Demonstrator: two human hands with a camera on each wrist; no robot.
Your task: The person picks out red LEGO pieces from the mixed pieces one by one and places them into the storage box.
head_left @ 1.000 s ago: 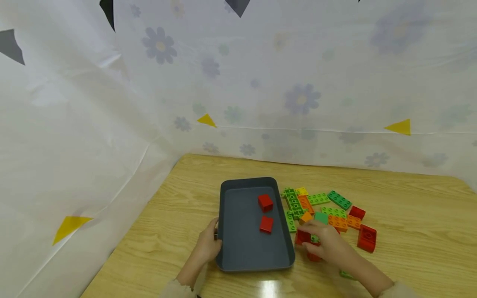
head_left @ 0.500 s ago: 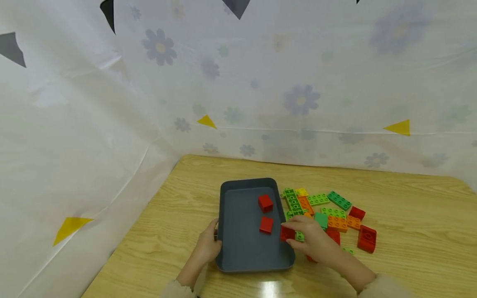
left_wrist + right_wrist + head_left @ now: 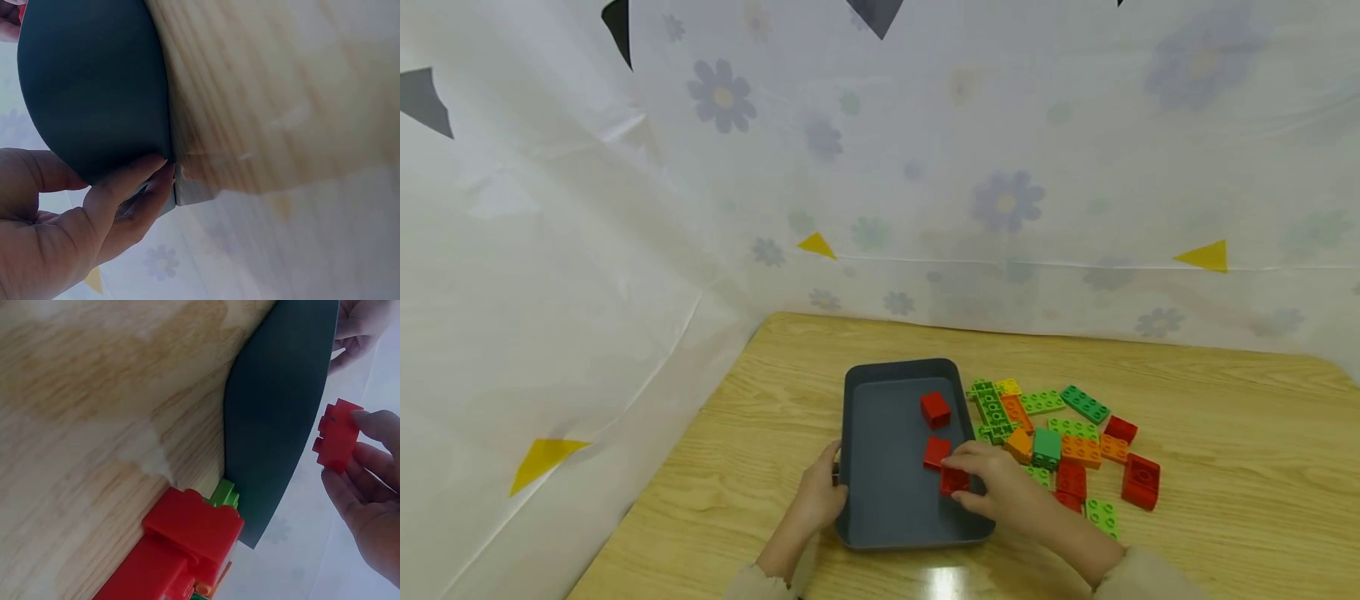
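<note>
A dark grey tray [image 3: 887, 508] lies on the wooden table, with two red bricks inside, one farther back [image 3: 935, 410] and one nearer [image 3: 936, 452]. My left hand [image 3: 817, 493] grips the tray's left side; in the left wrist view its thumb and fingers [image 3: 119, 187] pinch the tray's edge. Over the right part of the tray, my right hand [image 3: 1003, 490] pinches another red brick [image 3: 955, 481] between thumb and fingers. The right wrist view shows that held brick [image 3: 339, 436] beyond the tray wall, its studs facing left.
Right of the tray spreads a loose group of bricks: green plates [image 3: 1084, 403], orange bricks [image 3: 1080, 451], a teal-green brick [image 3: 1047, 448] and red bricks [image 3: 1141, 482]. Red bricks [image 3: 194, 528] stand near the tray's outer wall. A white flowered curtain [image 3: 925, 167] hangs behind the table.
My right hand has carried the red brick leftward from the pile, past the tray's right rim and over the tray. The left hand and tray have stayed in place.
</note>
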